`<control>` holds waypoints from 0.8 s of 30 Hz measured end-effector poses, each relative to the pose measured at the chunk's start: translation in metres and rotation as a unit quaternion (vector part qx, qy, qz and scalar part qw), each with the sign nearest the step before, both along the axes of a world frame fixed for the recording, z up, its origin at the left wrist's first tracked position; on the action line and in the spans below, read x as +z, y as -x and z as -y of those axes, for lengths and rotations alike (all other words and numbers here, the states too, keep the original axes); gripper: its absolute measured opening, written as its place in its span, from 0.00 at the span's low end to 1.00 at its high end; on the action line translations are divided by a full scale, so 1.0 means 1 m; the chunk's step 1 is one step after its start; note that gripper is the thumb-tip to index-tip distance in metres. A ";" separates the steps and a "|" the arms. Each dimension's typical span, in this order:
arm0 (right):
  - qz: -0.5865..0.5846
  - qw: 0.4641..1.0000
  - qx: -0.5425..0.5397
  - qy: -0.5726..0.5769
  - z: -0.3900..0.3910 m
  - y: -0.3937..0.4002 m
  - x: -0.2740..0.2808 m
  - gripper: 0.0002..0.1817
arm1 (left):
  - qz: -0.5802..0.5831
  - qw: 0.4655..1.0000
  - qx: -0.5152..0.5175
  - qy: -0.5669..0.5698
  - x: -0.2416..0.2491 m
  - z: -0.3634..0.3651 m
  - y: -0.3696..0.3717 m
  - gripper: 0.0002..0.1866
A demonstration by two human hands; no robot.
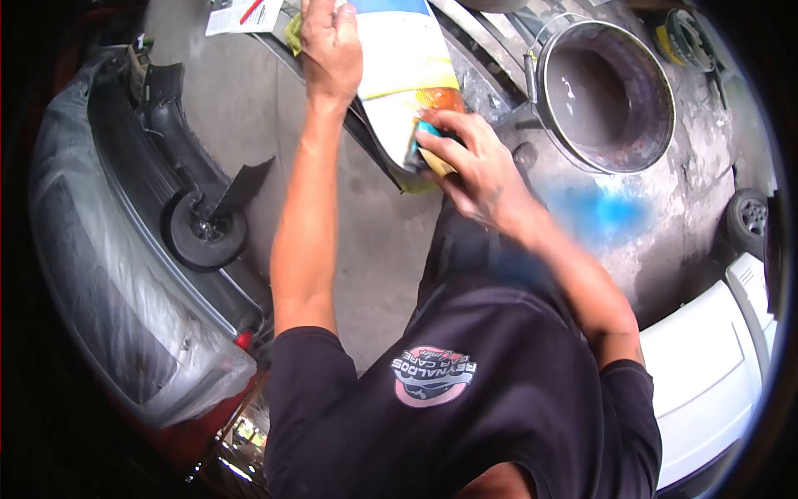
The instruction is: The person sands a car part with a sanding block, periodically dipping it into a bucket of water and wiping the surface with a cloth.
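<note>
A curved body panel [407, 71], banded in blue, white, yellow and orange, lies in front of me and narrows to a rounded end. At its left edge my left hand [332, 58] is closed on the panel, its fingertips partly cut off by the top of the view. My right hand [474, 162] grips a teal-and-yellow sanding block [429, 130] against the panel's near end. Dark grey material shows along the block's underside. A yellowish cloth [293, 35] sits beside my left hand.
To the right stands a metal bucket [657, 125] of greyish liquid, its handle raised. Blue paint [611, 212] marks the floor. A plastic-covered bumper [108, 274] and a small wheel [204, 229] are at left. A white car panel [706, 378] is at lower right.
</note>
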State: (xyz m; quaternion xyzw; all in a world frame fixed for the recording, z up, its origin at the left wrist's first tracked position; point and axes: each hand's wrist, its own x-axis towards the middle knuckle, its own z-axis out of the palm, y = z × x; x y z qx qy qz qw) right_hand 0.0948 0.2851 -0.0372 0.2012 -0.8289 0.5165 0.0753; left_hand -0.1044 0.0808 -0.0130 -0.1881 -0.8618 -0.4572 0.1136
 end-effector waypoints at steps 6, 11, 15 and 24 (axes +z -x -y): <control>0.025 0.999 -0.017 0.009 0.001 -0.005 0.002 0.31 | -0.041 0.998 -0.049 -0.001 -0.010 -0.002 0.004 0.28; -0.009 0.998 -0.056 0.028 0.016 0.012 0.004 0.29 | -0.022 0.998 -0.056 -0.028 0.000 -0.012 -0.003 0.30; -0.024 0.999 -0.041 0.024 0.018 0.022 0.016 0.29 | -0.002 0.999 -0.048 -0.026 0.006 -0.016 -0.007 0.29; 0.001 0.996 -0.076 0.037 0.021 0.011 0.012 0.27 | 0.001 0.998 -0.050 -0.043 -0.001 -0.014 -0.004 0.27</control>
